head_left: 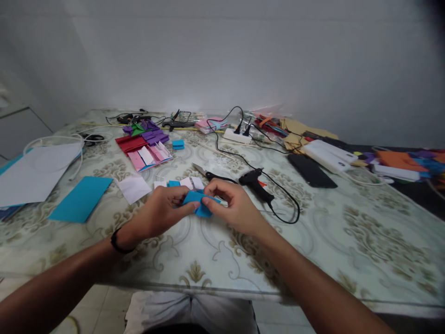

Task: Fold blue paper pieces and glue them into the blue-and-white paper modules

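Left hand (167,208): thumb and fingers pinching the left end of the piece; black band (120,242) on the wrist.
Right hand (231,204): thumb and bent fingers pinching the right part of the same piece.
Blue folded paper (203,209): between both hands, near side of the table (215,260), about the middle; cannot tell if it touches the surface.
Small paper pieces (186,183): white and blue, in a row just beyond the hands, partly hidden by fingers.
Scissors (201,170): just beyond the right hand, blade pointing far left, handles partly covered.
Glue gun (255,181): black, lying right of the scissors, cord looped to its right.
Power strip (237,136): white, far middle, 2 black plugs in it.
Phone (311,170): black, lying flat, right of the glue gun; white device (328,156) just beyond it.
White square paper (134,189): left, beyond the left forearm.
Blue sheet (81,199): flat, left of the white square.
White sheet (41,169): far left, on top of blue paper.
Folded paper group (149,155): red, pink, purple and green, far left of middle; small blue fold (178,144) just right of it.
Right edge: orange paper (399,161) among mixed colored papers.
Far side: wall (222,60), plain, pale gray.
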`<state>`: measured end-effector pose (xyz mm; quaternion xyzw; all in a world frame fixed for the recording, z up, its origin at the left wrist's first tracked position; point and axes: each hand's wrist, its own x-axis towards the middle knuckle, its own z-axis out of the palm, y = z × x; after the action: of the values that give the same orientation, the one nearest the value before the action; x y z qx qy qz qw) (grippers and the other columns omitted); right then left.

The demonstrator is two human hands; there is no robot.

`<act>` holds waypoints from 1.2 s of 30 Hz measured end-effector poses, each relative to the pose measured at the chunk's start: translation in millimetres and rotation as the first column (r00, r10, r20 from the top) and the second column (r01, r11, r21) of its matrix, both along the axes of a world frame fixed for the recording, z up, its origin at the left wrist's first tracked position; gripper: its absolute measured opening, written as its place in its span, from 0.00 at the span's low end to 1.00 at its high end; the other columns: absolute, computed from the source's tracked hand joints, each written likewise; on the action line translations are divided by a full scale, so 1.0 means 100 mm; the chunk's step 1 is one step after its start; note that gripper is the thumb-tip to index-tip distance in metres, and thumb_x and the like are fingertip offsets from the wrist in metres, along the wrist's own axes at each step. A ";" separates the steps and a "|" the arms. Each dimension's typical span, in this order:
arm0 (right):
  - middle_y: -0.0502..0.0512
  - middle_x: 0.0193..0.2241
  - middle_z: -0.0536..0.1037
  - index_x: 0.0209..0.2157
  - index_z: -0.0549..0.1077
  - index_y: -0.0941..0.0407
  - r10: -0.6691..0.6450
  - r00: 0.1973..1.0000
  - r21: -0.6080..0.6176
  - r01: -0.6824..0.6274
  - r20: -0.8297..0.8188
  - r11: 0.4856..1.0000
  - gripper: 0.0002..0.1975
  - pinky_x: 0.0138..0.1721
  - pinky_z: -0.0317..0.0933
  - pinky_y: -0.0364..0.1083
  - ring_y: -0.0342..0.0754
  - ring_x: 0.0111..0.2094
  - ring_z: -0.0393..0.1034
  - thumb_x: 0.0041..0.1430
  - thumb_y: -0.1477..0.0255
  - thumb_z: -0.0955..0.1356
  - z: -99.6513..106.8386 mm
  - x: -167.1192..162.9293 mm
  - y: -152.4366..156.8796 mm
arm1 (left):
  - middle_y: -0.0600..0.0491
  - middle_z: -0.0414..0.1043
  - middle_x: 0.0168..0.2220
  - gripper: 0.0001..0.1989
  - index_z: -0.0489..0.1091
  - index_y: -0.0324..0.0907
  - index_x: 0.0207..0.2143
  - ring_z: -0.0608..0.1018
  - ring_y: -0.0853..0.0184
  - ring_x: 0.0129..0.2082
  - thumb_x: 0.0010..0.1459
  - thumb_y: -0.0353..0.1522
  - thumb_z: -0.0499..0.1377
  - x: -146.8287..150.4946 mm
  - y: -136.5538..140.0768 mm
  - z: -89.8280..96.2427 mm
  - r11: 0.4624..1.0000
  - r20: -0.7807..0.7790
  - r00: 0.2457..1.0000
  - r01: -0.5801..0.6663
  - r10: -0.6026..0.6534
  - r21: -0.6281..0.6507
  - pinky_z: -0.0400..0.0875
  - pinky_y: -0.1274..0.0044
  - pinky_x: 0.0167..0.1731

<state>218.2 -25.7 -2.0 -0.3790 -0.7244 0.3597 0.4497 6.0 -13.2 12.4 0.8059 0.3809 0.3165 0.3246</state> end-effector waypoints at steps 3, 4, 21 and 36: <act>0.49 0.28 0.73 0.32 0.74 0.55 0.013 1.000 0.049 -0.013 -0.009 0.999 0.02 0.33 0.61 0.44 0.44 0.30 0.66 0.60 0.73 0.70 0.03 -0.01 -0.02 | 0.61 0.60 0.22 0.12 0.72 0.38 0.26 0.61 0.75 0.24 0.62 0.34 0.60 0.02 -0.02 0.00 0.999 -0.114 0.992 0.049 -0.049 -0.003 0.54 0.81 0.24; 0.49 0.28 0.73 0.32 0.74 0.55 0.024 1.000 0.068 -0.023 -0.006 0.997 0.02 0.33 0.61 0.44 0.43 0.29 0.66 0.60 0.74 0.70 0.04 -0.01 -0.03 | 0.61 0.60 0.22 0.11 0.72 0.38 0.27 0.61 0.75 0.24 0.62 0.33 0.59 0.03 -0.03 -0.01 0.998 -0.127 0.990 0.058 -0.058 -0.001 0.54 0.81 0.25; 0.48 0.27 0.70 0.29 0.70 0.55 0.057 0.997 0.242 -0.070 0.060 0.968 0.08 0.33 0.60 0.43 0.43 0.29 0.64 0.52 0.82 0.68 0.03 -0.09 -0.11 | 0.61 0.55 0.20 0.17 0.62 0.38 0.20 0.58 0.76 0.23 0.63 0.26 0.55 0.02 -0.07 -0.12 0.967 -0.162 0.974 0.185 -0.157 0.176 0.51 0.80 0.25; 0.47 0.26 0.70 0.26 0.69 0.54 0.039 0.998 0.149 -0.045 0.041 0.988 0.07 0.32 0.57 0.44 0.44 0.29 0.63 0.49 0.81 0.67 0.12 0.03 -0.05 | 0.57 0.77 0.26 0.14 0.79 0.39 0.33 0.67 0.74 0.23 0.70 0.33 0.58 0.00 -0.10 0.03 0.966 -0.075 0.988 0.150 -0.137 0.210 0.61 0.80 0.26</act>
<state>221.0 -31.1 10.1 -0.3354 -0.7657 0.3062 0.4555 6.0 -23.3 15.6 0.8708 0.2944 0.3073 0.2460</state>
